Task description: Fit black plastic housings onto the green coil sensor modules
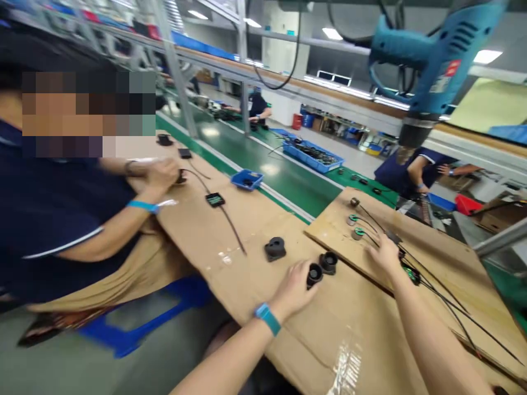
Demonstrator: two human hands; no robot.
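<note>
My left hand [294, 288] rests on the cardboard-covered bench [230, 241] with its fingers curled around a small black round housing [314, 273]. A second black housing [328, 262] sits right beside it, and a third black part [275, 248] lies a little further left. My right hand [385, 255] lies flat on a raised cardboard sheet [436, 258], its fingers over black cables [444, 299] and next to small green-ringed coils [356, 226].
A co-worker in a dark shirt sits at my left, hands [162, 173] on a wired part. A blue tray [247, 179] stands by the green conveyor [284, 175]. A blue power screwdriver [432, 66] hangs overhead at right. More people work further along the line.
</note>
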